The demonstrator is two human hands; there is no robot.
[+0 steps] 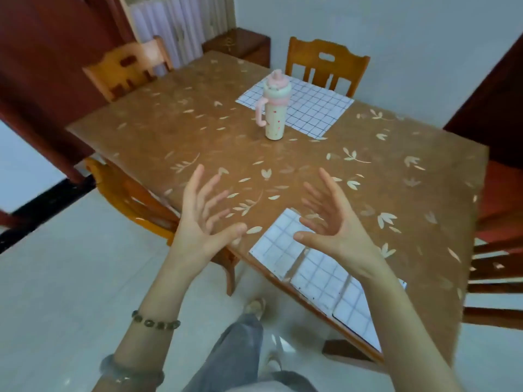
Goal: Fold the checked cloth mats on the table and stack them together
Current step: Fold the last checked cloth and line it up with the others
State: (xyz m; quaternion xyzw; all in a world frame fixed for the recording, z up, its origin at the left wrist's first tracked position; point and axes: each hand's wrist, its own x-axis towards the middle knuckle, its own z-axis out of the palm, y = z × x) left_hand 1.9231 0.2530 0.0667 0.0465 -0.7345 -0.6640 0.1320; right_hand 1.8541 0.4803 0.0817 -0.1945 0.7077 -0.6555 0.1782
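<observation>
Two flat, grid-checked cloth mats (pixel 311 111)

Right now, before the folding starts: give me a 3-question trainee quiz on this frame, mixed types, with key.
1. Count: how many checked mats lie on the table?
2. True or false: the left hand grips the near mat.
3. Multiple choice: what stands by the far mat? A) a plate B) a pink-handled bottle C) a bowl
Key: 1) two; 2) false: it and the right hand both hover open, holding nothing; 3) B.
</observation>
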